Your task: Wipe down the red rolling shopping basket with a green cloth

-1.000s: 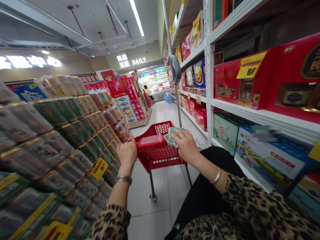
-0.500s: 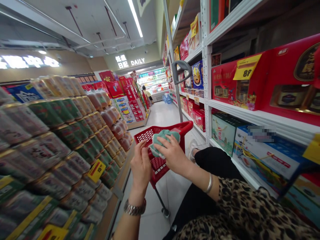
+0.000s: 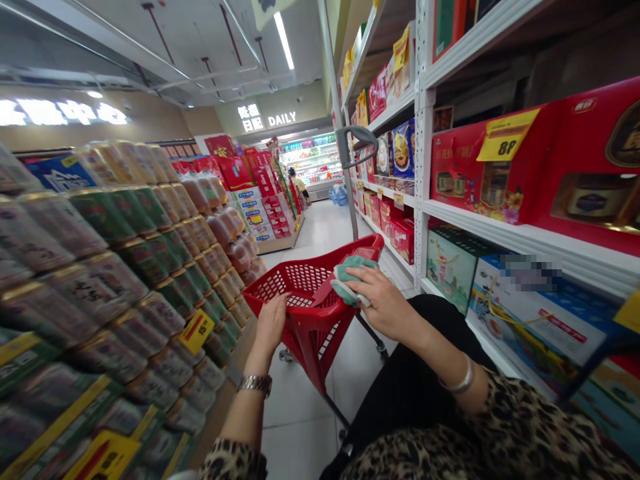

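cloth (image 3: 351,275) half hidden, gift box label (image 3: 530,272) blurred

In a supermarket aisle (image 3: 320,230), a person's right hand (image 3: 386,301) presses a green cloth (image 3: 351,280) onto a red shopping cart (image 3: 313,340), the left hand (image 3: 269,328) resting on its rim, between stacked canned drinks (image 3: 143,260) and shelved red gift boxes (image 3: 493,163).

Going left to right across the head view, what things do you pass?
Stacked drink cans → yellow price tag → left hand → green cloth → right hand → red gift boxes
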`<state>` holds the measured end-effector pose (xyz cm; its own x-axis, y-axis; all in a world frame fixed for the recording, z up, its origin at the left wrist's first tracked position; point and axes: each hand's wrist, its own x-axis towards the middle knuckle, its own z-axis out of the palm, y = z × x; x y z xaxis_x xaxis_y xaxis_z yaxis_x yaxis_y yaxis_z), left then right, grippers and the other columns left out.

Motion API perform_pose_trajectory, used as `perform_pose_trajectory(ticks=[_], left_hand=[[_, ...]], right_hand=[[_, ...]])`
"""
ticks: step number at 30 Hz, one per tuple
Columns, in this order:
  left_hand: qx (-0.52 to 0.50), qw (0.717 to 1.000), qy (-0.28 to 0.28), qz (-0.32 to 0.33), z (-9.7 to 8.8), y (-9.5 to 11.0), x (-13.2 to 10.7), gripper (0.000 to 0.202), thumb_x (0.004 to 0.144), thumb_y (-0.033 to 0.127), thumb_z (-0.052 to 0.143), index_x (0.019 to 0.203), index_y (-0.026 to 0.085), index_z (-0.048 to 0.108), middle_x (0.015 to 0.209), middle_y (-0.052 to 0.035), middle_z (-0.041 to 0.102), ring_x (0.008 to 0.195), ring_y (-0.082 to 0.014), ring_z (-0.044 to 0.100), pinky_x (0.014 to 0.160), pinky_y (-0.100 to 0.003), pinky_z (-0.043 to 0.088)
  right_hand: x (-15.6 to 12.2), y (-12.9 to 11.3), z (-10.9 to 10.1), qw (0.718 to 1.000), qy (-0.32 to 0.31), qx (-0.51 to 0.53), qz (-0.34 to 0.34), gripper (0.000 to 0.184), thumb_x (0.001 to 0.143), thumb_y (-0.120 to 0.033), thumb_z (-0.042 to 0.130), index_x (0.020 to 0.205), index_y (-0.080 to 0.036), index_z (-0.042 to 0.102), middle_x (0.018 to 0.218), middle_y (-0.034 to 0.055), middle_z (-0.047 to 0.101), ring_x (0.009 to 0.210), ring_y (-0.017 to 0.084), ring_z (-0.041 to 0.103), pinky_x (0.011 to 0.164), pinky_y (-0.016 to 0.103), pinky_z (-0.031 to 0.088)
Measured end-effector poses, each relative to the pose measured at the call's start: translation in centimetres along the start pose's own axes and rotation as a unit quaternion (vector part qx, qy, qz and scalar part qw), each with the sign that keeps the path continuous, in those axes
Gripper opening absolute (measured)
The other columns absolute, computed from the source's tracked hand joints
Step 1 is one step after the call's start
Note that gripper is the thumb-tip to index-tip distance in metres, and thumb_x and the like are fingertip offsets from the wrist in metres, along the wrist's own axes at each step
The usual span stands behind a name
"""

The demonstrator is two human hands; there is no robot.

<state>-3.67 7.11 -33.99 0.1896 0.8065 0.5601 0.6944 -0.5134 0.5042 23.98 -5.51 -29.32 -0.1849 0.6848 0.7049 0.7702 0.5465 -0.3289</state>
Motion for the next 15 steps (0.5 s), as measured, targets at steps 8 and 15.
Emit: perform_pose_trajectory(ticks=[8, 15], left_hand=[[-0.001, 1.000, 0.004, 0.004, 2.5, -2.7, -1.6, 0.033, 0.090, 0.038, 0.037, 0.076, 0.023, 0.063, 0.097, -0.0118, 0.075, 0.103, -0.0253, 0.068, 0.102, -0.047, 0.052], [-0.004, 1.000, 0.014, 0.019, 0.8, -4.6, -1.6, 0.037, 0.085, 0.040, 0.035, 0.075, 0.023, 0.067, 0.098, -0.0122, 0.076, 0.107, -0.0263, 0.068, 0.102, -0.048, 0.054]], right_hand=[[-1.4, -4.6, 1.1, 0.998, -0.022, -0.024, -0.050, 0.058, 0.079, -0.005, 0.053, 0.132, -0.023, 0.066, 0.146, 0.0085, 0.057, 0.133, 0.030, 0.046, 0.118, 0.056, 0.032], [-1.1, -5.9, 1.8, 0.998, -0.020, -0.032, -0.056, 0.051, 0.083, -0.011, 0.058, 0.131, -0.027, 0.065, 0.147, 0.0029, 0.057, 0.126, 0.029, 0.051, 0.118, 0.053, 0.029]])
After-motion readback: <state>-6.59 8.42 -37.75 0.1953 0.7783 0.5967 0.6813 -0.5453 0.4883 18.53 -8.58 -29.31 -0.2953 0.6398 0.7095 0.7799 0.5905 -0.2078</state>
